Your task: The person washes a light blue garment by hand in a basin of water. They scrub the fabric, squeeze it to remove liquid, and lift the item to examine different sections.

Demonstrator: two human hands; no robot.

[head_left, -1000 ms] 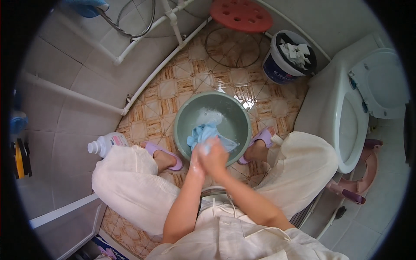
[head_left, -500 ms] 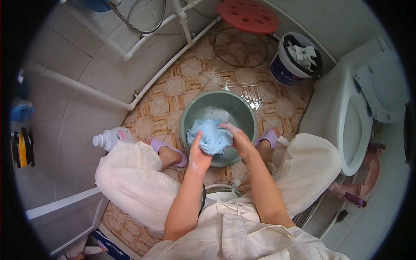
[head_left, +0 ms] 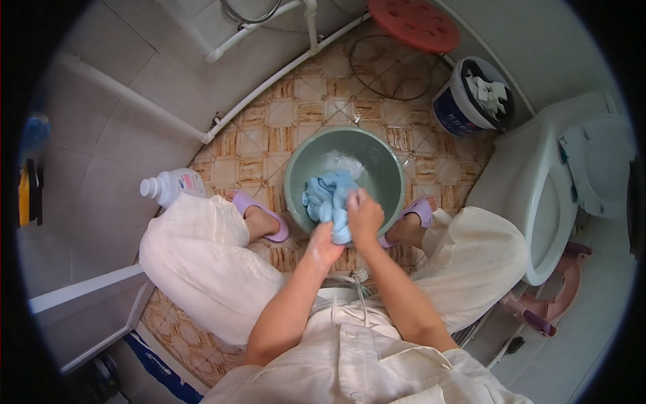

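A crumpled light-blue cloth (head_left: 323, 195) hangs over the near side of a round green basin (head_left: 296, 158) between my feet. My left hand (head_left: 325, 244) is at the cloth's near end, by the basin rim, with its fingers wrapped round it and partly hidden under it. Just right of it, my right hand (head_left: 365, 214) is closed in a fist on the cloth's right side. Soap suds (head_left: 342, 163) lie in the bottom of the basin. What kind of garment or towel the cloth is, I cannot make out.
A white detergent bottle (head_left: 173, 185) stands by my left knee. A waste bucket (head_left: 461, 108) with crumpled paper and a red stool (head_left: 414, 23) are at the far right. The toilet (head_left: 548, 202) flanks my right leg. White pipes (head_left: 259, 91) run along the left wall.
The cloth, earlier bunched between both hands, now hangs longer and lower into the basin. My right hand has closed into a fist and come nearer the left. The whole view has shifted slightly.
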